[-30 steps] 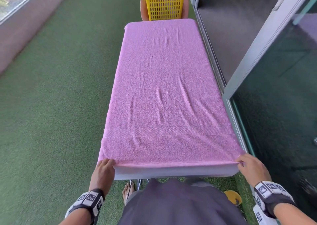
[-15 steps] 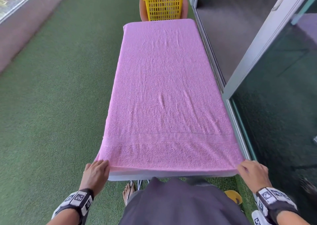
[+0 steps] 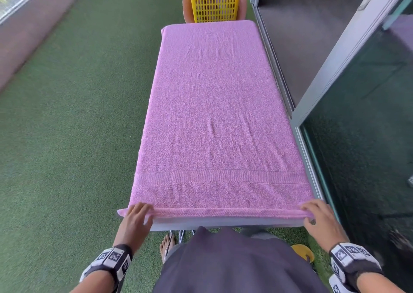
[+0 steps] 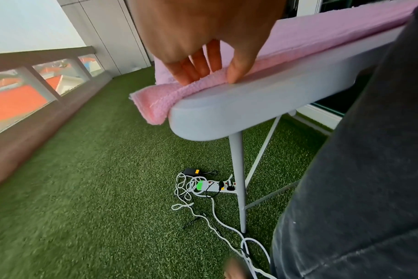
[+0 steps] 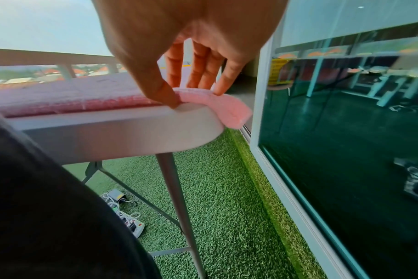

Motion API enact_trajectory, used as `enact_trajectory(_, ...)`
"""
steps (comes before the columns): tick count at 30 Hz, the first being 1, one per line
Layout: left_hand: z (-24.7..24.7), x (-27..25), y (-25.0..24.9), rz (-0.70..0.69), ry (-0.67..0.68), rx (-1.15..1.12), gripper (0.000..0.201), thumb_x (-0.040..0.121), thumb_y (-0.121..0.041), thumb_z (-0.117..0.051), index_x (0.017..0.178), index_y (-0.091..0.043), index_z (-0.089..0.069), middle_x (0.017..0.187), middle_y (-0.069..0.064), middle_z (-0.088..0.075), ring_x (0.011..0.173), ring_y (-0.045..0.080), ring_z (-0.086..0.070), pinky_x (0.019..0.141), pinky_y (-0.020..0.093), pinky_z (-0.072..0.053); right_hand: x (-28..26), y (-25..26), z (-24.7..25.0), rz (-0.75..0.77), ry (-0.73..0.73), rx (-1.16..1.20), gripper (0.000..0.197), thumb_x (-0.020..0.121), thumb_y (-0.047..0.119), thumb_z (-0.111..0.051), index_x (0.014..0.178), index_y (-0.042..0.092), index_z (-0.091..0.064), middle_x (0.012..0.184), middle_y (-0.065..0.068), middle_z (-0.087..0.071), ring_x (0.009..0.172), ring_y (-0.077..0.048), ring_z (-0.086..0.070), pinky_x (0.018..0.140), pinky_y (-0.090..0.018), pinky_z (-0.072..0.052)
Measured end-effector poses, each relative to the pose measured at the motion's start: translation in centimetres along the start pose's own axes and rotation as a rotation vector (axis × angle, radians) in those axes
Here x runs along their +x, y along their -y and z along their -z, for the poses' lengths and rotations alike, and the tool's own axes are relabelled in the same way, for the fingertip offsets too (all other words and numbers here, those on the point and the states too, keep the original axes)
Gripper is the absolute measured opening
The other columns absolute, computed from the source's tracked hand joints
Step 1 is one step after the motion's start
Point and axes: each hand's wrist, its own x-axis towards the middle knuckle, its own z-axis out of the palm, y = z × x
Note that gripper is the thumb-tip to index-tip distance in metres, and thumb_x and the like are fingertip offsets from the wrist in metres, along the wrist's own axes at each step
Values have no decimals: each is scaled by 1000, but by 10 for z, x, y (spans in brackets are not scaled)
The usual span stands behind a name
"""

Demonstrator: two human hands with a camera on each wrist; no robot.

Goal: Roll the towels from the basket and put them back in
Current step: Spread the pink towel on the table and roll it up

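Note:
A pink towel [image 3: 214, 114] lies flat along the whole narrow grey table [image 3: 223, 222]. Its near hem is turned over into a thin roll at the table's near end. My left hand [image 3: 143, 210] pinches the roll at the near left corner, fingers on top and thumb at the front [image 4: 208, 75]; the towel's end [image 4: 155, 102] sticks out past that corner. My right hand [image 3: 310, 212] pinches the roll at the near right corner [image 5: 193, 94], where the towel [image 5: 229, 107] droops over the edge. A yellow basket [image 3: 214, 4] with grey cloth inside stands beyond the far end.
Green turf [image 3: 67, 136] covers the floor, with a low wall and windows on the left. A glass sliding door [image 3: 357, 136] runs close along the table's right side. A power strip with tangled cables [image 4: 210, 186] lies under the table by its legs. My bare foot [image 3: 166, 245] is below.
The near hem, which hung stretched over the table's end in both hands, is now turned over onto the tabletop as a narrow roll. Both hands have moved up and forward with it.

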Motion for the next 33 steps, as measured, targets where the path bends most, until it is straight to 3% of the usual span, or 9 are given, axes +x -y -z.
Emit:
enact_trajectory(3, 0, 5, 1, 14, -7, 25, 35, 52, 20, -79, 78, 0, -69, 78, 7, -67, 79, 9, -44, 75, 10, -30, 4, 5, -1, -6, -88, 16, 26, 76, -8, -67, 96, 9, -70, 111, -5, -55, 101, -24, -53, 81, -32, -44)
enact_trajectory(6, 1, 7, -3, 40, -10, 24, 37, 51, 24, -78, 76, -2, -70, 74, 7, -70, 72, 17, -60, 70, 15, -39, 10, 7, -3, 62, -147, -5, 22, 74, -10, -68, 84, 8, -72, 94, -4, -65, 89, -24, -55, 80, -36, -46)
enact_trajectory(10, 9, 5, -3, 96, 57, 82, 15, 84, -7, -56, 73, -16, -58, 64, -4, -57, 58, 17, -50, 69, 30, -44, 13, 2, -4, 72, -207, -113, 21, 70, -3, -73, 68, 18, -70, 73, 4, -67, 72, -21, -54, 76, -38, -38)
enact_trajectory(14, 6, 8, 2, 206, 161, 178, 19, 91, -22, -35, 75, -23, -45, 67, -10, -50, 62, 14, -47, 76, 40, -40, 21, 2, -1, 5, -169, -206, 38, 86, 12, -59, 54, 30, -50, 58, 12, -52, 68, -16, -47, 80, -34, -25)
enact_trajectory(18, 7, 19, -6, 297, 100, 204, 18, 83, -9, -58, 97, -18, -51, 88, -1, -50, 80, 16, -44, 82, 39, -37, 26, 11, 3, -39, -187, -247, 13, 82, 19, -57, 79, 30, -50, 82, 8, -50, 80, -16, -45, 83, -36, -25)
enact_trajectory(22, 2, 11, -22, 202, 4, 4, 25, 65, 10, -43, 80, -10, -43, 75, 0, -41, 66, 18, -36, 57, 22, -31, 24, 19, 3, 23, -126, -90, 18, 79, 2, -57, 76, 19, -52, 89, 3, -50, 80, -18, -49, 70, -31, -32)
enact_trajectory(27, -14, -14, 5, 80, 70, 68, 21, 78, -18, -48, 99, -14, -51, 91, -3, -52, 82, 13, -40, 76, 27, -38, 18, 8, -14, 128, 35, -91, 28, 74, 4, -64, 89, 25, -54, 95, 10, -47, 92, -13, -50, 84, -36, -46)
enact_trajectory(30, -12, -6, 11, 83, 31, 133, 33, 68, 3, -76, 96, -10, -64, 90, 4, -66, 81, 23, -59, 80, 40, -44, 18, 6, -18, 97, -70, -23, 30, 75, -5, -67, 95, 16, -66, 101, 5, -59, 95, -17, -55, 87, -39, -47)
enact_trajectory(33, -1, 5, -1, 163, 54, 216, 30, 64, 3, -79, 85, -18, -73, 84, -2, -72, 80, 19, -66, 87, 41, -30, 22, 5, -20, 55, -148, 21, 34, 71, -13, -69, 97, 8, -72, 100, -5, -69, 94, -26, -61, 92, -42, -43)
